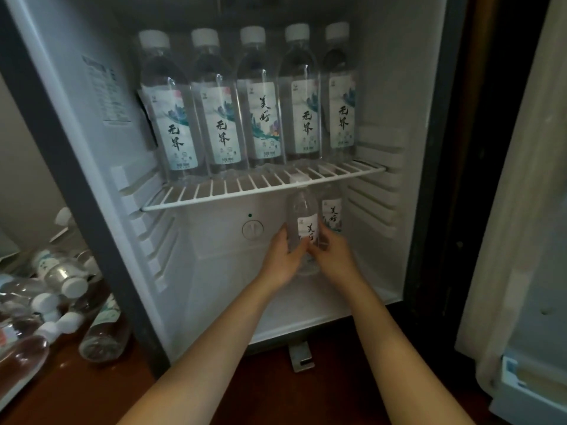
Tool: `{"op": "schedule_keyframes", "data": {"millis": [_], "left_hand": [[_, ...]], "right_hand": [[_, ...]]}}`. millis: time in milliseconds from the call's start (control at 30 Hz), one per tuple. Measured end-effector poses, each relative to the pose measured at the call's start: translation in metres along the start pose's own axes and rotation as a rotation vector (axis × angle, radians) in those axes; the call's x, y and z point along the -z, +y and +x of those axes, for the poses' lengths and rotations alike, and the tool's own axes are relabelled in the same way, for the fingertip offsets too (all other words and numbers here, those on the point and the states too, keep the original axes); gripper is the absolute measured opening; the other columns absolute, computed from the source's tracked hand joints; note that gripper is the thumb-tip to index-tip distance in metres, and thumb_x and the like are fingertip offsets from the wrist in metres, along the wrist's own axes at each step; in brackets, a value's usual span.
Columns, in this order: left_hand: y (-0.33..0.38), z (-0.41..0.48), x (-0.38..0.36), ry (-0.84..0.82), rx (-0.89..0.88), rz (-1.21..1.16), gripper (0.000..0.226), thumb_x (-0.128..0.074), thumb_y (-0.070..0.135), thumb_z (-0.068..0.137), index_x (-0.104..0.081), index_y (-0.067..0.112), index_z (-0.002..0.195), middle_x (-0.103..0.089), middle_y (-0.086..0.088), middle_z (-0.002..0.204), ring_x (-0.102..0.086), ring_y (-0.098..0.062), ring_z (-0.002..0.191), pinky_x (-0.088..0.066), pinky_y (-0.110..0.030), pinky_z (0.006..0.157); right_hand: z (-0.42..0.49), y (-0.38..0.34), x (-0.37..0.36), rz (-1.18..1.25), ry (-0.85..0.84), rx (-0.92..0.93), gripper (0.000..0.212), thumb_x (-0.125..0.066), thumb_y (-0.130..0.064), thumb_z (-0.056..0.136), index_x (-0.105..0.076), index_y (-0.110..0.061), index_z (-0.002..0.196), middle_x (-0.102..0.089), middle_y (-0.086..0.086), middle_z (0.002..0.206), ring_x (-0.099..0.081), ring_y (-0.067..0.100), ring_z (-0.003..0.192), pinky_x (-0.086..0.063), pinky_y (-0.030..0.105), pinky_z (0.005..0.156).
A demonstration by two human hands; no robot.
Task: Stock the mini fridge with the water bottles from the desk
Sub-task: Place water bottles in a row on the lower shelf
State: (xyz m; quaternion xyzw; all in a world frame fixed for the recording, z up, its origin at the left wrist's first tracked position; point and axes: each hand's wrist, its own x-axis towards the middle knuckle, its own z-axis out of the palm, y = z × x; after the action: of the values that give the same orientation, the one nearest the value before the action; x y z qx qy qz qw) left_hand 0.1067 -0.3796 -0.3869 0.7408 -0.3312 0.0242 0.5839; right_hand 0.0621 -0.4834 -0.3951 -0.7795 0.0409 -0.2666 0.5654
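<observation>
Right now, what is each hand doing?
Left hand: grips the water bottle from its left.
Right hand: grips the same bottle from its right.

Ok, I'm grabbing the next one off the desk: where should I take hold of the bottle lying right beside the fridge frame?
Take the bottle round its labelled middle, coming down from above. It lies on its side with its base toward you, the fridge frame close on its right and other bottles crowding its left, so only the top is free.
</observation>
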Motion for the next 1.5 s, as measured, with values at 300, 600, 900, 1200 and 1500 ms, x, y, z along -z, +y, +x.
{"op": "schedule_keyframes", "data": {"millis": [300, 600, 900, 1200, 1500], "left_hand": [[-0.028, 0.033, -0.012, 0.053, 0.023, 0.040, 0.042, -0.051, 0.026, 0.089, -0.047, 0.009, 0.127, -0.058, -0.016, 0.123, -0.056, -0.026, 0.114, -0.044, -0.046, 0.101], [-0.035, 0.049, -0.010, 0.088, 0.054, 0.081, 0.040, -0.047, 0.010, 0.094, -0.041, 0.003, 0.133, -0.053, -0.017, 0.128, -0.051, -0.027, 0.120, -0.041, -0.038, 0.103], [-0.025, 0.048, 0.000, 0.017, 0.087, 0.068, 0.037, -0.041, 0.003, 0.096, -0.040, 0.006, 0.133, -0.051, -0.009, 0.131, -0.047, -0.018, 0.122, -0.035, -0.018, 0.093], [-0.012, 0.042, 0.007, -0.085, 0.258, 0.087, 0.046, -0.036, 0.020, 0.100, -0.027, 0.002, 0.142, -0.041, -0.014, 0.144, -0.040, -0.024, 0.131, -0.033, -0.031, 0.107], [0.013, -0.050, 0.033, 0.043, 0.229, 0.071, 0.041, -0.037, 0.014, 0.100, -0.036, 0.011, 0.141, -0.040, -0.006, 0.145, -0.039, -0.016, 0.131, -0.028, -0.017, 0.098]], "right_hand": [[0.018, 0.018, -0.004, -0.160, 0.241, -0.119, 0.028, -0.070, -0.020, 0.080, -0.071, -0.010, 0.107, -0.072, 0.012, 0.101, -0.066, 0.022, 0.097, -0.052, 0.033, 0.083], [0.032, 0.017, -0.017, -0.296, 0.278, -0.185, 0.028, -0.066, -0.032, 0.084, -0.074, -0.006, 0.090, -0.072, 0.014, 0.089, -0.066, 0.028, 0.087, -0.041, 0.025, 0.065], [0.034, 0.014, -0.021, -0.332, 0.294, -0.186, 0.031, -0.067, -0.033, 0.083, -0.073, -0.003, 0.081, -0.071, 0.016, 0.080, -0.066, 0.028, 0.079, -0.034, 0.023, 0.059], [0.020, -0.003, -0.023, -0.394, 0.311, -0.182, 0.032, -0.065, -0.028, 0.085, -0.070, 0.003, 0.081, -0.070, 0.020, 0.085, -0.065, 0.027, 0.080, -0.026, 0.025, 0.051], [-0.026, -0.035, -0.022, -0.295, 0.157, -0.115, 0.022, -0.057, -0.017, 0.088, -0.073, -0.006, 0.076, -0.072, 0.013, 0.076, -0.066, 0.023, 0.073, -0.045, 0.026, 0.063]]}}
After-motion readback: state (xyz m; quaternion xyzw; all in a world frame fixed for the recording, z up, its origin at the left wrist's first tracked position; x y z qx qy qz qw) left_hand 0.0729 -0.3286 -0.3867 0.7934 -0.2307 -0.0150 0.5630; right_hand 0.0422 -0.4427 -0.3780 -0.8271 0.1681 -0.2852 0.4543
